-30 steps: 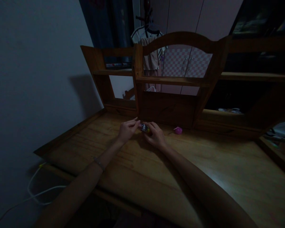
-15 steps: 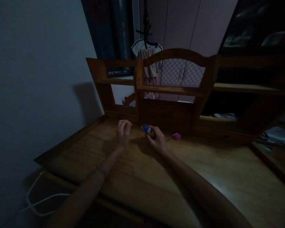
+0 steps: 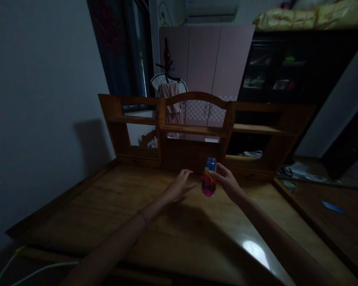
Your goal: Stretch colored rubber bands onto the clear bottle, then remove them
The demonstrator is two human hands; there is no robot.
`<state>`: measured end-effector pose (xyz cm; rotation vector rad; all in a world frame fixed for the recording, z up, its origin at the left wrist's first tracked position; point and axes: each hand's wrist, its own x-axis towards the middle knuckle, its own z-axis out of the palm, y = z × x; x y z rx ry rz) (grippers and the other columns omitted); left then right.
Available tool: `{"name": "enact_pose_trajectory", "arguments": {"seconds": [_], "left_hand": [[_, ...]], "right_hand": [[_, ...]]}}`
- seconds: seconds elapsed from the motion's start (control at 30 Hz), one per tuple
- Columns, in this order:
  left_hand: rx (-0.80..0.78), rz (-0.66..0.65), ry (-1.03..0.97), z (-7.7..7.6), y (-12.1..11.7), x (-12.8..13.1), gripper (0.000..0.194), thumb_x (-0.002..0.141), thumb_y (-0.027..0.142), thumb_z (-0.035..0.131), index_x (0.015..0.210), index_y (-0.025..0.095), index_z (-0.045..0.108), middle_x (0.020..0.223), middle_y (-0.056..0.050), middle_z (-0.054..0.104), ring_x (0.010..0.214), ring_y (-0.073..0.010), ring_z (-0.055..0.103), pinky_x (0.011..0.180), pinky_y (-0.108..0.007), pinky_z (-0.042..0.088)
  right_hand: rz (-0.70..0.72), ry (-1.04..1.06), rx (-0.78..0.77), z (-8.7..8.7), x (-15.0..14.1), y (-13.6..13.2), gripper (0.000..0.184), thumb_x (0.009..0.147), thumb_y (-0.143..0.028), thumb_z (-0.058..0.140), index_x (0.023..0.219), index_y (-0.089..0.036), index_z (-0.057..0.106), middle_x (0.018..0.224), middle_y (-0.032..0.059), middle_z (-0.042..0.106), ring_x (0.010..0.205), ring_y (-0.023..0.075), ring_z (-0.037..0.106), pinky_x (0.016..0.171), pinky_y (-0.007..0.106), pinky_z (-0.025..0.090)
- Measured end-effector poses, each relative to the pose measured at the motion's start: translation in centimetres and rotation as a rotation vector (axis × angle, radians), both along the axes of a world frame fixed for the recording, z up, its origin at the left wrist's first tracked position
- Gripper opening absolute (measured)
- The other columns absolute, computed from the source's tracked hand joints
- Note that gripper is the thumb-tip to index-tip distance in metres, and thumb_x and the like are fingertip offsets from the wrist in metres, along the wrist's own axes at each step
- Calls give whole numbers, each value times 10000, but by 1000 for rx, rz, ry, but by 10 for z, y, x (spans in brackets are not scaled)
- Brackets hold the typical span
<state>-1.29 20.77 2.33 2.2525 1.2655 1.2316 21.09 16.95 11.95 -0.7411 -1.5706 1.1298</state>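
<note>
A small bottle (image 3: 209,178), blue at the top with a colourful wrap and bright pink at its lower end, stands nearly upright above the wooden desk. My right hand (image 3: 226,179) grips it from the right side, fingers around its upper half. To the left of the bottle, my left hand (image 3: 182,186) is held apart from it, thumb and fingers spread with nothing between them. The small pink item seen on the desk earlier no longer shows separately; whether it is behind the bottle I cannot tell.
The wooden desk (image 3: 131,206) has a shelf unit (image 3: 193,129) along its back edge. A white wall (image 3: 41,111) borders it on the left. White cable (image 3: 44,268) hangs at the lower left. Papers (image 3: 304,172) lie beyond the right edge.
My right hand has raised the bottle and turned it from tilted to nearly upright. My left hand has moved right and its fingers have opened. The view has tipped up and turned right.
</note>
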Motion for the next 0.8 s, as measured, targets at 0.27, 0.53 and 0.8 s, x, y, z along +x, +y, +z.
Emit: {"name": "enact_pose_trajectory", "arguments": {"seconds": [0.27,0.53,0.8], "left_hand": [[-85,4,372,-19,22,77,518,849,413,619,1336,292,490,1197,-68,551,1147,-252,508,1008,-397,379],[-27,61,407,-23,47,101,340,876,305,595,1210,251,561,1080,-75,573,1013,-229,542,906,-339,407],[-38,-4,158,-11,35,94,329,894,341,561,1204,236,582,1101,-68,620,1042,-211,567,928,-328,424]], "right_hand": [[-85,36,-99,-23,71,-21,458,720,-418,787,1111,-243,622,1034,36,694,991,225,637,862,333,500],[-7,265,-255,-34,92,6,348,763,-377,740,1067,-231,653,988,37,685,882,202,648,769,298,499],[50,448,-326,-68,88,34,399,739,-367,746,1089,-206,644,983,71,712,882,209,661,817,324,495]]}}
